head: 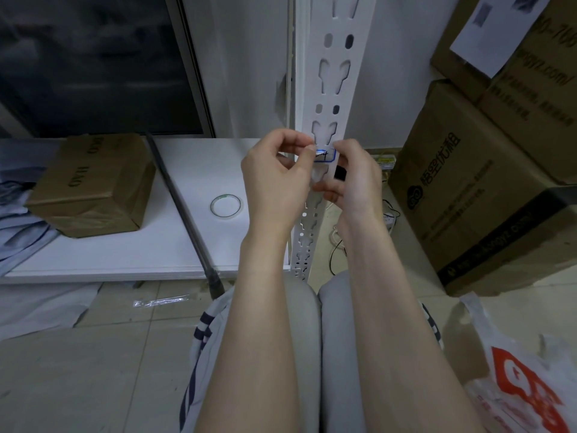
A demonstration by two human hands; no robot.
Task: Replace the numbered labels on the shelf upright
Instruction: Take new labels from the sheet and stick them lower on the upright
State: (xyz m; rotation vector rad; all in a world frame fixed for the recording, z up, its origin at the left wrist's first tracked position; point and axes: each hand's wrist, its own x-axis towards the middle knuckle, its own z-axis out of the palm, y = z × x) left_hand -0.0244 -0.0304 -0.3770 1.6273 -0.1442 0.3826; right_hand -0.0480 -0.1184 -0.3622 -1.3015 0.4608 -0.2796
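So, from the left: a taped brown cardboard box (90,182) sits on the white shelf board (125,257), with a small roll of clear tape (225,205) lying nearer the middle. Then comes the left hand (278,179), fingers curled, pinching the left edge of a small white blue-bordered paper label (325,156) that sits against the white slotted metal shelf upright (334,85). The right hand (356,179) pinches the label's right edge. There's something black by its fingers, can't tell what. Looks like label-fixing to me, though whether it's peeling or sticking I can't say. If sticking, the next move wants it squared and pressed flat, maybe taped. Far right, big brown cartons (468,198) are stacked.
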